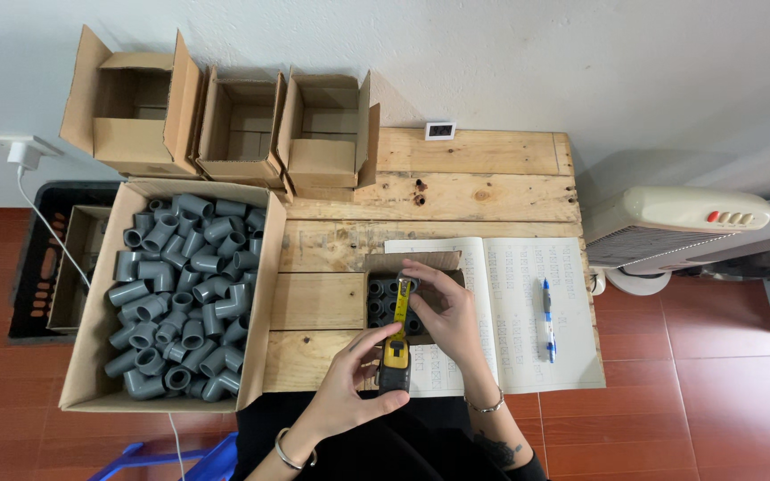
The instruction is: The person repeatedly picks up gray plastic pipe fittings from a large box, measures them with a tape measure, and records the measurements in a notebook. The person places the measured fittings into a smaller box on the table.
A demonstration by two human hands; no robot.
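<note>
Over the wooden worktop [331,303], the left hand [349,383] grips a yellow tape measure [394,361] while the right hand [447,307] pinches its tape end across a small box [385,265] of grey pipe fittings [383,298], beside an open notebook [528,303].

I see my left hand [347,385] gripping a tape measure [394,358], my right hand [443,307] pulling its blade across the small box [383,287].

Three empty cardboard boxes [238,125], one pen [546,307], one tape measure [395,352].
</note>
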